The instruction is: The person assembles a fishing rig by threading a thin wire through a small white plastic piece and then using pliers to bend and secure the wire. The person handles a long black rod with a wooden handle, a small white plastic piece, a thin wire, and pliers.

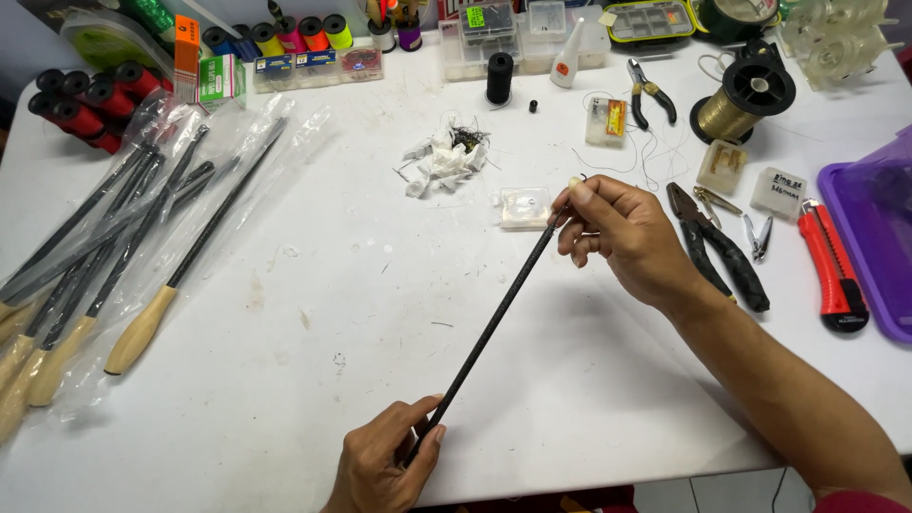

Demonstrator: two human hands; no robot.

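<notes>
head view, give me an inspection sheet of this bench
surface: white table, scuffed and stained
job's things: thin black rod, held at both ends above the table
clutter: pliers, red knife, bagged rods, thread spools, crumpled tissue
grippers: left hand grips rod's near end; right hand pinches its tip
cables: loose thin line beside gold spool
surroundings: purple tray at right edge

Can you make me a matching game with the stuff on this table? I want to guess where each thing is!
Things:
1. thin black rod
2. red utility knife
3. black pliers
4. crumpled white tissue

Places:
A. far right, beside the purple tray
B. held between both hands
C. top middle of the table
D. just right of the right hand

Pairs: 1-B, 2-A, 3-D, 4-C
</notes>
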